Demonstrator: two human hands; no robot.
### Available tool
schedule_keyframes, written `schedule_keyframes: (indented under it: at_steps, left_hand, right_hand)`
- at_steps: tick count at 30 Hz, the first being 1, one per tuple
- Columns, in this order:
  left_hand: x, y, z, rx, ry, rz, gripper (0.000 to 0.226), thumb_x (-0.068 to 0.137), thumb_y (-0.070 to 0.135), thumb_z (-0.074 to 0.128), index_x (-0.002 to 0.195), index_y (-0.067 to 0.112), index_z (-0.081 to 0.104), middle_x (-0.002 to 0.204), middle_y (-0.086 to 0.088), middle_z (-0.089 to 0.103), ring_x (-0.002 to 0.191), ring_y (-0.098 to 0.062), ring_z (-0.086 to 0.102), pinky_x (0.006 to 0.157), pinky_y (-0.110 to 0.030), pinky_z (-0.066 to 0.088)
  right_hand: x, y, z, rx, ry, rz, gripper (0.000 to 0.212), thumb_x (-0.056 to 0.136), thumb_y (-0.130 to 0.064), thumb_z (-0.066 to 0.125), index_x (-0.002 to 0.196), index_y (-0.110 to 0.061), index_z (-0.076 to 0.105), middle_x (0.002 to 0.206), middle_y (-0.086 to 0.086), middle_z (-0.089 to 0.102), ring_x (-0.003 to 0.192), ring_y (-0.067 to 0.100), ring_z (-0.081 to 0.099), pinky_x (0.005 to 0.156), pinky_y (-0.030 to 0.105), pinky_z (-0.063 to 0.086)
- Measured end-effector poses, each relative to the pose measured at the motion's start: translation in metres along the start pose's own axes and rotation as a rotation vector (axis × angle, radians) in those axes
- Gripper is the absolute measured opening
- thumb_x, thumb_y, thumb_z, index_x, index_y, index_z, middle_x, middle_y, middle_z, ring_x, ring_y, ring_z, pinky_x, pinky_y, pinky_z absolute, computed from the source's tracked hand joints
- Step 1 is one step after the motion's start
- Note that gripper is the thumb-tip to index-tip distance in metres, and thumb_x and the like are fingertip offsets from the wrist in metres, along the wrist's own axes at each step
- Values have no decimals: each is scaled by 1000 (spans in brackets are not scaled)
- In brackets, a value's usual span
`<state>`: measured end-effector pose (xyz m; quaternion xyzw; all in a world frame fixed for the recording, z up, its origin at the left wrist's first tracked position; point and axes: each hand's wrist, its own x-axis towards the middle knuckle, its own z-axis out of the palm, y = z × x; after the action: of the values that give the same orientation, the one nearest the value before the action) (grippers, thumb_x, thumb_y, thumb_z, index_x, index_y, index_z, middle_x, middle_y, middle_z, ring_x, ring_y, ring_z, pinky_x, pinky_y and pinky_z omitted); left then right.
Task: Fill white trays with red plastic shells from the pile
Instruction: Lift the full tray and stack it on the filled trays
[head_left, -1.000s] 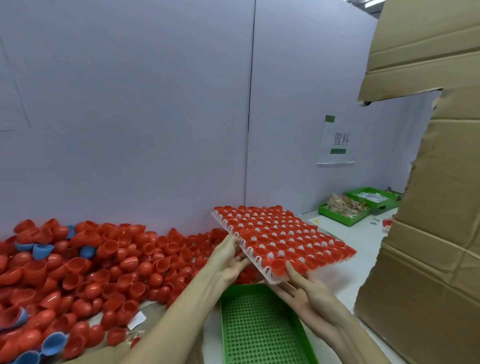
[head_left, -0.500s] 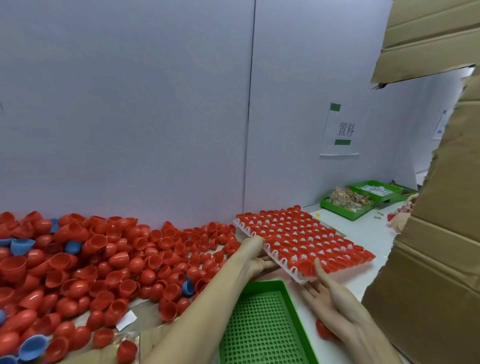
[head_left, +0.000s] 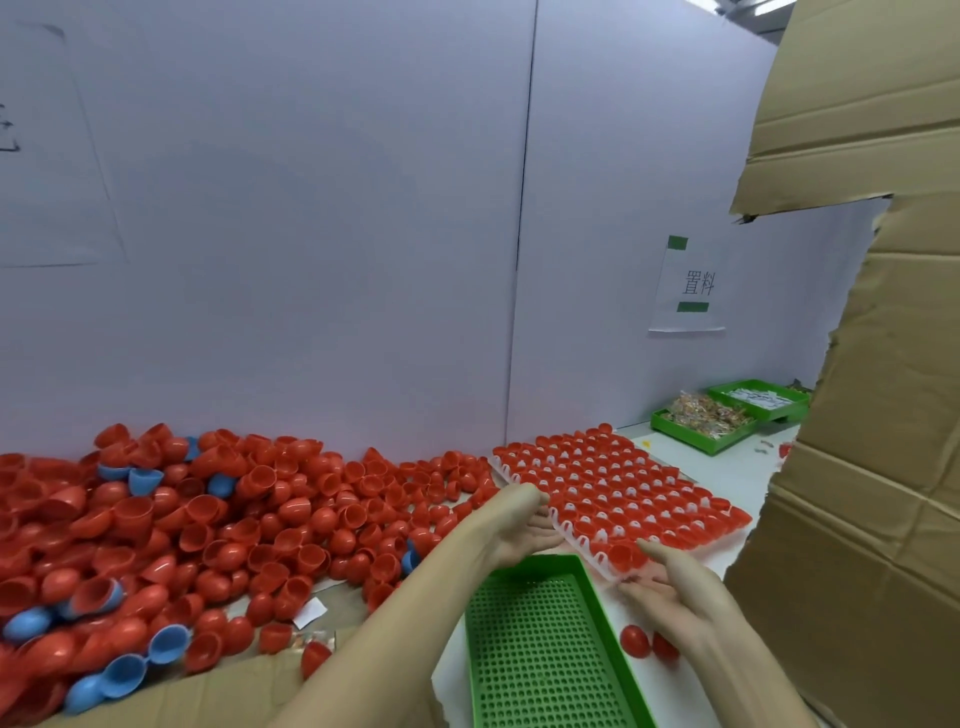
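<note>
The white tray (head_left: 577, 542), full of red plastic shells, lies low at the table's right, by the wall. My left hand (head_left: 511, 525) holds its left edge, thumb on top and fingers reaching under. At the near corner my right hand (head_left: 670, 577) grips it, thumb over the rim and fingers beneath. Whether the tray rests on the table cannot be told. The pile of red shells (head_left: 260, 519), with a few blue ones mixed in, covers the table's left half.
A green perforated tray (head_left: 545, 654) sits in front of me between my arms. Two loose red shells (head_left: 644, 642) lie to its right. Green bins (head_left: 701, 423) stand at the far right. A tall cardboard wall (head_left: 857, 519) closes the right side.
The filled tray has come down from a raised, tilted hold and moved right toward the table by the wall. Both hands stayed on its edges.
</note>
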<state>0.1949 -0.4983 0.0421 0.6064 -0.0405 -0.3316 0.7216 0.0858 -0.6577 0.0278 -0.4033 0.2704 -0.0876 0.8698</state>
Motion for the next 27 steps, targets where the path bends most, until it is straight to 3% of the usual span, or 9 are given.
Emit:
schedule_keyframes:
  at_steps: [2, 4, 7, 10, 15, 17, 20, 23, 27]
  left_hand:
    - [-15, -4, -10, -14, 7, 20, 36, 107, 8, 40, 136, -14, 46, 131, -30, 59, 121, -35, 62, 107, -39, 51]
    - [-38, -8, -23, -50, 35, 53, 32, 106, 9, 46, 129, -12, 53, 129, -29, 62, 116, -32, 66, 101, -36, 55]
    - [-84, -16, -52, -132, 96, 90, 40, 106, 10, 48, 138, -13, 47, 138, -31, 56, 125, -36, 60, 101, -37, 55]
    - [-150, -28, -85, -101, 159, 204, 30, 103, 8, 52, 127, -9, 61, 120, -25, 71, 111, -31, 71, 89, -33, 60]
    - [-262, -69, -154, 258, 478, 397, 29, 108, 9, 46, 103, -3, 72, 94, -17, 78, 89, -30, 76, 82, -37, 62]
    - [-305, -90, -184, 420, 579, 455, 25, 106, 7, 50, 97, -1, 71, 86, -17, 76, 76, -25, 72, 74, -35, 59]
    - [-360, -118, -224, 689, 758, 496, 23, 104, 10, 55, 91, 16, 73, 86, -5, 75, 73, -11, 69, 71, -29, 57]
    - [-391, -136, -254, 951, 945, 492, 22, 102, 16, 59, 91, 31, 70, 86, 16, 72, 80, -4, 69, 74, -25, 56]
    - [-397, -159, -278, 1157, 1042, 524, 20, 100, 16, 62, 97, 36, 65, 95, 25, 61, 97, 2, 59, 90, -24, 47]
  right_hand:
    - [-12, -2, 1, -10, 10, 17, 26, 99, 11, 49, 124, 5, 53, 127, 29, 62, 113, 38, 63, 102, 50, 48]
    - [-26, -4, 0, 20, -7, 77, 17, 101, 9, 45, 114, 4, 55, 116, 29, 62, 111, 36, 63, 111, 51, 44]
    - [-43, -3, 1, 41, -30, 127, 14, 103, 6, 41, 110, 11, 52, 118, 32, 55, 134, 42, 50, 119, 53, 36]
    - [-57, 10, 10, 0, -55, 112, 30, 103, 7, 40, 133, 7, 42, 119, 31, 54, 128, 41, 53, 115, 50, 40]
    - [-72, 44, 40, -183, -48, -103, 48, 97, 15, 44, 144, 7, 41, 156, 21, 39, 141, 31, 44, 123, 49, 32]
    - [-82, 61, 60, -292, -91, -171, 47, 99, 13, 45, 145, 7, 42, 156, 19, 41, 136, 28, 46, 123, 47, 33]
    - [-97, 93, 97, -412, -212, -175, 47, 100, 12, 45, 146, 4, 44, 148, 24, 48, 132, 33, 50, 119, 48, 38]
    - [-117, 132, 135, -485, -349, -117, 40, 101, 13, 41, 137, 2, 55, 135, 26, 58, 124, 34, 59, 112, 47, 46]
    - [-147, 182, 168, -564, -491, -79, 31, 101, 12, 42, 114, -1, 67, 111, 21, 73, 104, 31, 73, 91, 40, 56]
